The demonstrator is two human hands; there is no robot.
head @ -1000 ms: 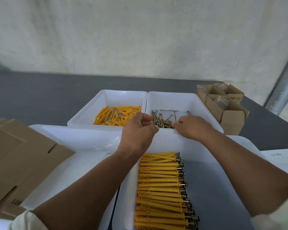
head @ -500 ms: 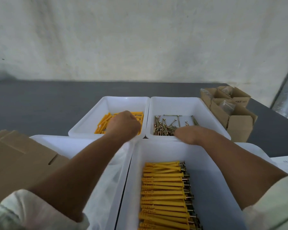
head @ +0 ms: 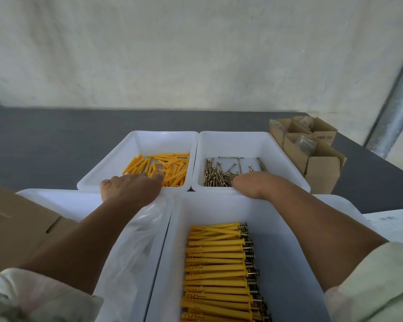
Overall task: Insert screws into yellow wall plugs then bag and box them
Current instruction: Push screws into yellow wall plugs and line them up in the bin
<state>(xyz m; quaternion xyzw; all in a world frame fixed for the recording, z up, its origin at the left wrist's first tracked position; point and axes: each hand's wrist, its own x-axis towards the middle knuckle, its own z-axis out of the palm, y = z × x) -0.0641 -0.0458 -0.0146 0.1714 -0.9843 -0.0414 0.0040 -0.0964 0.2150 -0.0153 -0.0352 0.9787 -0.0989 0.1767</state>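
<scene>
Loose yellow wall plugs (head: 170,168) lie in the far left white bin (head: 137,135). My left hand (head: 130,187) reaches over its near rim, thumb spread to the left and a fingertip touching the plugs. Brass screws (head: 216,175) lie in the far right white bin (head: 277,147). My right hand (head: 249,184) dips into that bin beside the screws, with its fingers hidden behind the back of the hand. Several plugs with screws inserted (head: 219,263) lie in a row in the near white bin (head: 289,252).
Clear plastic bags (head: 135,240) lie in a near left white bin (head: 56,196) under my left forearm. Flat cardboard (head: 14,228) lies at the left. Small open cardboard boxes (head: 321,168) holding bags stand at the right, near a metal pole (head: 396,108). A printed sheet (head: 391,224) lies at right.
My left hand has moved left from the middle and down into the plug bin. My right hand has sunk lower into the screw bin. The camera has tilted and moved closer.
</scene>
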